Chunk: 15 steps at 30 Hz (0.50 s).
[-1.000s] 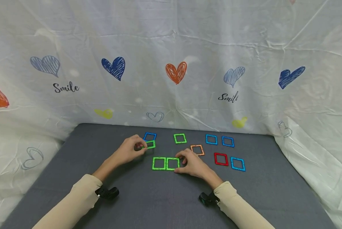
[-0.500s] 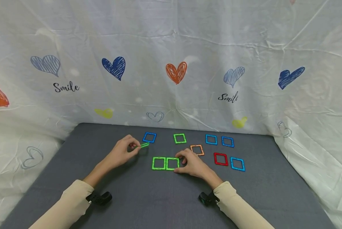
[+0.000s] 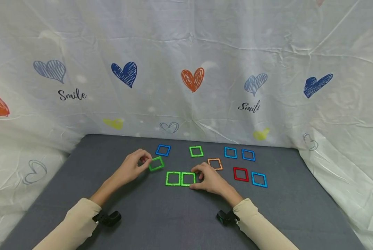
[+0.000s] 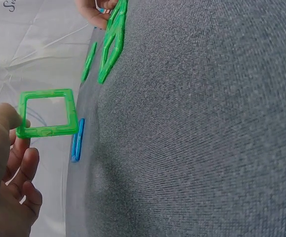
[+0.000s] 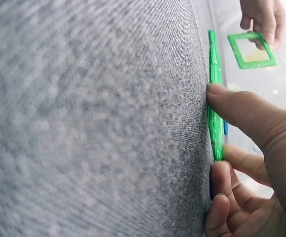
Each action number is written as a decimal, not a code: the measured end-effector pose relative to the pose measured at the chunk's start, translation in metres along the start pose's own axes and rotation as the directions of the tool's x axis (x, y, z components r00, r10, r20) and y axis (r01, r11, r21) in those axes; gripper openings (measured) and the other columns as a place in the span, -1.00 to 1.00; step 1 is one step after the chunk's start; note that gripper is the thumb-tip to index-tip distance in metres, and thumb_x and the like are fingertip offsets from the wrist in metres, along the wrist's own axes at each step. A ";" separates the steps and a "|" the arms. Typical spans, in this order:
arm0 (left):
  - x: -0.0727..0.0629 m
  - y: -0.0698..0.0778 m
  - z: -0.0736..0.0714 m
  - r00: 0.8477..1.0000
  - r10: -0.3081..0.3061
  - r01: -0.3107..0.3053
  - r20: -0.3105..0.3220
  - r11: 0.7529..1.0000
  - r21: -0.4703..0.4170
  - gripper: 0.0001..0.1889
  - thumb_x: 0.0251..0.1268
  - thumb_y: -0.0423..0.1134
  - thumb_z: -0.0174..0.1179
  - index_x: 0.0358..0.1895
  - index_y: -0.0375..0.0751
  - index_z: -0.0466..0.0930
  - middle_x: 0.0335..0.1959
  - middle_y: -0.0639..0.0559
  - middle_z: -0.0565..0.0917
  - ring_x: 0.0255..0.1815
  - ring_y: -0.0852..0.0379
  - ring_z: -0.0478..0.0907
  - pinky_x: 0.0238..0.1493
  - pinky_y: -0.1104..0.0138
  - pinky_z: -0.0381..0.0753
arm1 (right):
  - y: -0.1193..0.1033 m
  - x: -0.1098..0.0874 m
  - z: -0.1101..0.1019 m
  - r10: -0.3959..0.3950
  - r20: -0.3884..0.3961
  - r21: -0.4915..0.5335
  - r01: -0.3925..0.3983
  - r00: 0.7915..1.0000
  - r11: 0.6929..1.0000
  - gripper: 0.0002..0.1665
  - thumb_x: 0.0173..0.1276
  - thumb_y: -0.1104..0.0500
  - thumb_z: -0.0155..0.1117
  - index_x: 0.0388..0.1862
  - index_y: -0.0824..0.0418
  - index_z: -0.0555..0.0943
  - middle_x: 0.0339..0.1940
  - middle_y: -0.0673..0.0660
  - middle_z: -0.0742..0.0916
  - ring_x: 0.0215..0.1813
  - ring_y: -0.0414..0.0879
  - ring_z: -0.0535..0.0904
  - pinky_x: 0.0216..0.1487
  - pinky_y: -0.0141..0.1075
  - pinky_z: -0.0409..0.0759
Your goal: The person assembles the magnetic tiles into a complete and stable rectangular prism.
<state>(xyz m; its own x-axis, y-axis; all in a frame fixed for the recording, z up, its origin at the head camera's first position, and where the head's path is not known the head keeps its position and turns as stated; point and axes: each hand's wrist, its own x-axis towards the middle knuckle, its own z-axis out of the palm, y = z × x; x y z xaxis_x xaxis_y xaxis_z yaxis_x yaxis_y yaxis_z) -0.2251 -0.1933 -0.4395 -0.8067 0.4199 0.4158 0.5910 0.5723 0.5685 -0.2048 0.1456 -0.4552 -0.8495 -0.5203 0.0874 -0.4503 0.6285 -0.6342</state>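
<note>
My left hand point(image 3: 133, 167) pinches a green square magnetic tile point(image 4: 48, 131) by one edge between thumb and fingers. The tile is tilted up above the table in the left wrist view, its open middle showing the curtain behind. Two more green square tiles point(image 3: 181, 178) lie flat, joined edge to edge, in front of it. My right hand point(image 3: 212, 178) holds the right-hand tile of this pair, thumb at the near corner and index finger at the far one. In the right wrist view the pair point(image 5: 214, 123) shows edge-on, low against the cloth.
Behind lie a blue tile point(image 3: 163, 155), a green tile point(image 3: 196, 156) and two blue tiles point(image 3: 230, 157). An orange tile point(image 3: 215, 159), a red tile point(image 3: 241, 180) and another blue tile point(image 3: 259, 185) lie to the right. A printed white curtain point(image 3: 161, 41) hangs beyond the grey table point(image 3: 180, 218).
My left hand has drawn back leftward with its green tile, away from the blue tile, and has turned the tile from near edge-on to facing up more. My right hand stays put.
</note>
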 end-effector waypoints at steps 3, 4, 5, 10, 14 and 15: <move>0.000 0.000 0.000 1.000 0.006 -0.006 -0.006 1.000 -0.002 -0.94 0.42 -0.42 0.27 -0.21 -0.18 0.66 -0.30 0.15 0.53 -0.31 0.18 0.51 -0.25 0.12 0.58 | 0.000 0.000 0.000 0.002 0.001 0.001 -0.002 1.000 1.000 -0.37 0.17 0.03 0.64 0.16 0.25 0.64 -0.04 0.09 0.57 -0.23 -0.19 0.48 -0.10 -0.21 0.55; -0.001 0.001 0.000 1.000 0.009 -0.009 -0.008 1.000 -0.003 -0.96 0.41 -0.41 0.28 -0.22 -0.20 0.68 -0.32 0.16 0.53 -0.32 0.19 0.51 -0.26 0.11 0.58 | 0.000 0.000 0.000 0.003 0.001 0.001 -0.003 1.000 1.000 -0.37 0.17 0.04 0.64 0.16 0.25 0.64 -0.04 0.09 0.57 -0.23 -0.19 0.48 -0.10 -0.21 0.55; -0.001 0.001 0.000 1.000 0.009 -0.009 -0.014 1.000 -0.003 -0.97 0.40 -0.40 0.29 -0.23 -0.21 0.69 -0.32 0.16 0.53 -0.33 0.19 0.52 -0.27 0.10 0.58 | 0.000 0.000 0.000 0.002 0.001 0.001 -0.002 1.000 1.000 -0.37 0.17 0.04 0.64 0.16 0.25 0.64 -0.04 0.09 0.57 -0.23 -0.19 0.48 -0.11 -0.21 0.55; -0.003 0.002 0.000 0.999 -0.010 0.009 -0.047 1.000 -0.013 -0.99 0.35 -0.39 0.33 -0.24 -0.22 0.72 -0.35 0.17 0.54 -0.35 0.20 0.54 -0.29 0.07 0.59 | 0.000 0.000 0.000 0.007 0.001 0.008 -0.007 1.000 1.000 -0.38 0.17 0.03 0.64 0.15 0.24 0.64 -0.05 0.08 0.57 -0.23 -0.18 0.48 -0.11 -0.21 0.55; -0.004 0.002 0.000 0.997 -0.025 0.023 -0.072 0.999 -0.024 -0.95 0.31 -0.42 0.35 -0.26 -0.19 0.72 -0.37 0.19 0.55 -0.37 0.21 0.54 -0.31 0.10 0.59 | 0.000 0.000 0.000 0.011 0.001 0.012 -0.011 1.000 1.000 -0.37 0.17 0.03 0.65 0.15 0.23 0.65 -0.06 0.07 0.56 -0.23 -0.19 0.47 -0.12 -0.22 0.55; -0.005 0.002 0.001 0.997 -0.024 0.022 -0.077 0.999 -0.026 -0.94 0.30 -0.43 0.35 -0.26 -0.19 0.72 -0.37 0.19 0.55 -0.37 0.22 0.54 -0.32 0.12 0.59 | 0.000 0.000 0.000 0.010 0.000 0.012 -0.010 1.000 1.000 -0.37 0.16 0.02 0.65 0.15 0.23 0.65 -0.06 0.07 0.56 -0.23 -0.19 0.47 -0.12 -0.22 0.55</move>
<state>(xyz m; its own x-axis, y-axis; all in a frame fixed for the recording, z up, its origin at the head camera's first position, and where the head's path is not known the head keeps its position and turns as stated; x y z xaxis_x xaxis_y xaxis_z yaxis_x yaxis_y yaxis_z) -0.2201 -0.1933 -0.4407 -0.8185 0.3504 0.4553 0.5725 0.5634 0.5957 -0.2054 0.1459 -0.4552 -0.8541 -0.5139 0.0805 -0.4380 0.6270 -0.6442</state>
